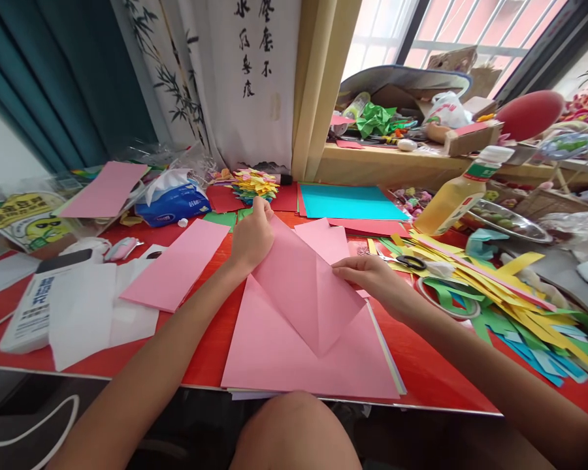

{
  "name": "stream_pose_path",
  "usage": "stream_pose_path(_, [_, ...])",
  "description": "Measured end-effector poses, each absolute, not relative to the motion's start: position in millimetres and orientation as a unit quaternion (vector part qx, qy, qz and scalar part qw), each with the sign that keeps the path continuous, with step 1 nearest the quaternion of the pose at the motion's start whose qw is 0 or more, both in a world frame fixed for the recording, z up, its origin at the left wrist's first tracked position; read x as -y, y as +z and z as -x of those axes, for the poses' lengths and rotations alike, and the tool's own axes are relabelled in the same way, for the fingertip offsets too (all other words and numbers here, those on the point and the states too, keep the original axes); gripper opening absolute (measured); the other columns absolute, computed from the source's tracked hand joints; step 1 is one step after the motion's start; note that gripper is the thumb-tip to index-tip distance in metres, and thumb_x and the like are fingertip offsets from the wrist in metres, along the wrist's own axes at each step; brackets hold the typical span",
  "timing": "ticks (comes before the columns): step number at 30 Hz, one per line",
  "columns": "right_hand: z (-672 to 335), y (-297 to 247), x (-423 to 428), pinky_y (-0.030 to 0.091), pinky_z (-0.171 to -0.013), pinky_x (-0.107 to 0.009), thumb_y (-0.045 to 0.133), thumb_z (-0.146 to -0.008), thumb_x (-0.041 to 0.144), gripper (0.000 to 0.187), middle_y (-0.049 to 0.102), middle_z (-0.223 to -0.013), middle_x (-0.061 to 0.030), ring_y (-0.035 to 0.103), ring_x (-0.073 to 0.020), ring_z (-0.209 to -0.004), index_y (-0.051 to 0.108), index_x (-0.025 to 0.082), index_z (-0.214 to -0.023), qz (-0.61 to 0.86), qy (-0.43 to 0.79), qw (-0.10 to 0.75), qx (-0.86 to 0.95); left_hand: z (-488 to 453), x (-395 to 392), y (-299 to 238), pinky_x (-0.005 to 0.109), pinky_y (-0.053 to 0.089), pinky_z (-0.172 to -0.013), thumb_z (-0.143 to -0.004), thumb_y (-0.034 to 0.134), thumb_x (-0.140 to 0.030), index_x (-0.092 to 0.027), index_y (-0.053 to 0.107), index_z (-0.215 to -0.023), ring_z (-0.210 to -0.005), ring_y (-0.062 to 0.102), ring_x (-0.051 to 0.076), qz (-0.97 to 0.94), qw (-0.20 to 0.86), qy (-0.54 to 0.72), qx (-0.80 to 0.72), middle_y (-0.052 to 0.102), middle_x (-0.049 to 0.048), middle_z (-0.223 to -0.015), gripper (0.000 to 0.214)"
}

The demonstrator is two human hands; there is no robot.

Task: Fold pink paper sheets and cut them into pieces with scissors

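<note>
A: Left hand (252,238): fingers curled over the far tip of the folded pink paper sheet (304,287), gripping it. Right hand (367,275): thumb and fingertips pinched on the sheet's right corner.

B: Where does the sheet lie?

A: Between the two hands, with its free point toward the body. It sits on a stack of flat pink paper (274,356) at the near edge of the red tabletop (421,372).

B: Any writing legible?

A: Beyond the left fingers is a white hanging scroll (252,52) with black brush characters in two columns and ink bamboo beside them. I can't read them with confidence. Left of the left fingers, a blue tissue pack (174,205) has print too small to read. Farther left, a white box with blue lettering (32,310) is blurred. A yellow-green printed bag (27,222) shows a cartoon face, but its text is unclear.

B: Right side?

A: Just past the right fingertips lie black-handled scissors (411,262), then a green tape ring (445,297). A heap of yellow, green and blue paper strips (519,300) lies beyond them. A tilted plastic bottle of yellow liquid (458,196) has a green label I can't read.

B: Anything crowding the fold?

A: A loose pink rectangular sheet (176,264) lies just left of the left wrist. A cyan sheet (350,201) and a pile of small multicoloured folded pieces (255,185) lie beyond the fingers.
</note>
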State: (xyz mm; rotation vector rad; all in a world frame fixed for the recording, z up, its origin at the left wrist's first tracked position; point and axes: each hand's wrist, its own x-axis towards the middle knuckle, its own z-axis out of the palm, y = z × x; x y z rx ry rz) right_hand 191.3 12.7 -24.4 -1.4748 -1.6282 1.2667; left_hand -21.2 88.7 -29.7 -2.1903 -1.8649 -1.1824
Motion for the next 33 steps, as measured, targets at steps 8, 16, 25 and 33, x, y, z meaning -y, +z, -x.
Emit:
stream_pose_path(8, [-194.8, -31.4, 10.7, 0.046, -0.057, -0.025, 0.057, -0.07, 0.031, 0.018, 0.06, -0.064, -0.0013, 0.055, -0.012, -0.059, 0.064, 0.015, -0.066, 0.568, 0.504, 0.313, 0.569, 26.1, -86.9, -21.9, 0.023, 0.033, -0.056, -0.087, 0.029, -0.02, -0.017, 0.045, -0.1, -0.063, 0.055, 0.015, 0.703, 0.065, -0.347, 0.617, 0.058, 0.0043, -0.072, 0.021])
stream_pose_path(16, [-200.4, -38.7, 28.7, 0.05, -0.059, -0.026, 0.054, -0.074, 0.03, 0.018, 0.066, -0.064, -0.0054, 0.062, -0.0137, -0.059, 0.058, 0.015, -0.064, 0.561, 0.563, 0.292, 0.532, 30.3, -89.1, -23.8, 0.026, 0.036, -0.062, -0.088, 0.026, -0.021, -0.015, 0.045, -0.105, -0.066, 0.057, 0.019, 0.711, 0.071, -0.332, 0.616, 0.056, 0.0059, -0.068, 0.027])
stream_pose_path(25, [-244.2, -32.8, 22.1, 0.041, -0.046, -0.025, 0.05, -0.076, 0.047, 0.032, 0.061, -0.064, -0.004, 0.053, -0.012, -0.049, 0.059, 0.017, -0.071, 0.62, 0.424, 0.219, 0.623, 54.6, -104.1, -16.5, 0.028, 0.037, -0.066, -0.088, 0.03, -0.031, -0.018, 0.044, -0.108, -0.073, 0.058, 0.023, 0.646, 0.074, -0.374, 0.661, 0.059, 0.0075, -0.074, 0.028])
stream_pose_path(33, [-243.6, -49.7, -30.6, 0.031, -0.049, -0.026, 0.058, -0.062, 0.059, 0.039, 0.061, -0.065, -0.0027, 0.052, -0.0167, -0.058, 0.053, 0.02, -0.063, 0.662, 0.188, 0.11, 0.717, 53.6, -108.3, -24.4, 0.027, 0.036, -0.063, -0.074, 0.052, -0.036, -0.023, 0.061, -0.073, -0.076, 0.058, 0.021, 0.796, -0.067, -0.2, 0.568, 0.066, 0.0031, -0.08, 0.016])
